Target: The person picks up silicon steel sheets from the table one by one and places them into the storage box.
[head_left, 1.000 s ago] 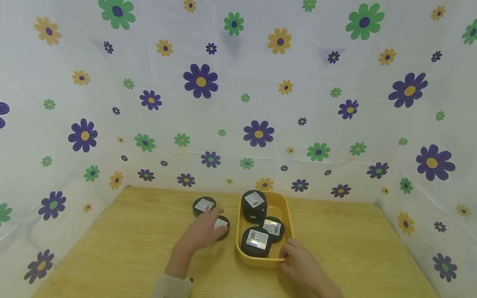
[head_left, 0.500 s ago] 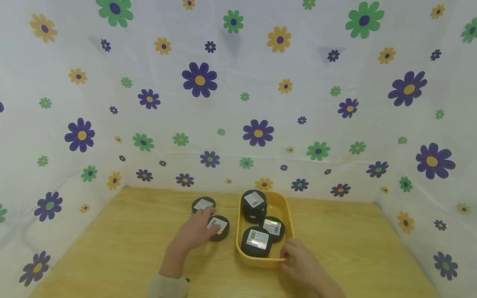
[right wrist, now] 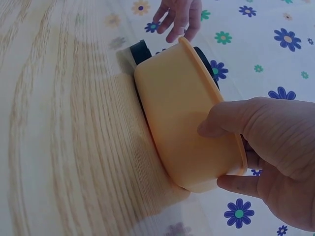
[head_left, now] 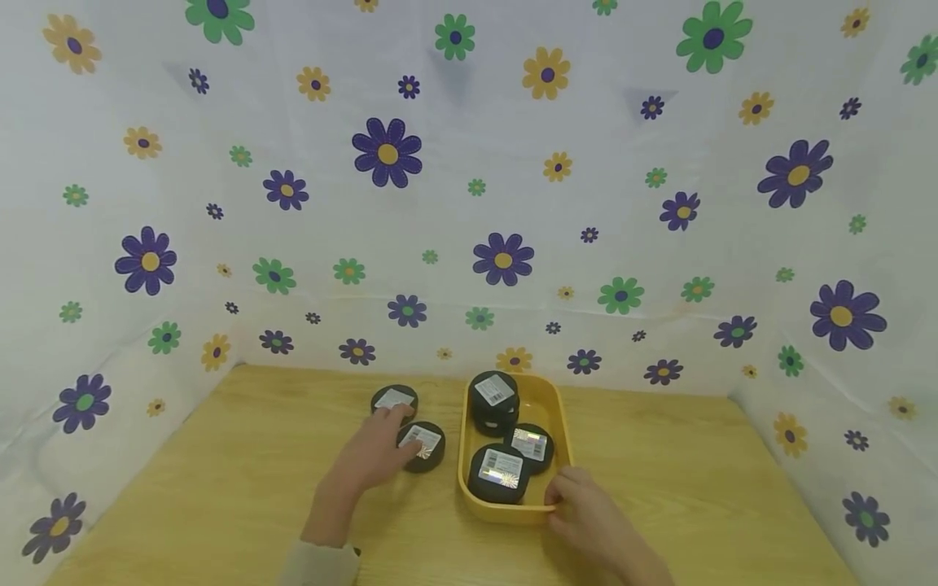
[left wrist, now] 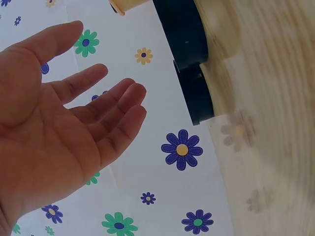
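My left hand (head_left: 362, 456) hovers over two round black containers with white labels on the table, left of the tray. The nearer container (head_left: 432, 457) lies by my thumb; the farther container (head_left: 387, 396) is partly covered by my fingers. In the left wrist view, the left hand (left wrist: 64, 108) has its fingers spread and gently bent, apart from the black containers (left wrist: 184, 37). At the near right corner of a yellow plastic tray (head_left: 506, 514), my right hand (head_left: 597, 517) pinches the rim. The right wrist view shows the thumb outside the tray wall (right wrist: 177, 118), some fingers inside.
Inside the tray stand several more black containers: a stack (head_left: 493, 392) at the far left, one container (head_left: 532, 446) in the middle and another container (head_left: 498, 476) near the front. Behind the wooden table (head_left: 674, 464) hangs a flowered white cloth (head_left: 440, 212).
My left hand has drawn back slightly to the left, uncovering more of the nearer black container. The right hand keeps its hold on the tray rim. The head view has shifted a little.
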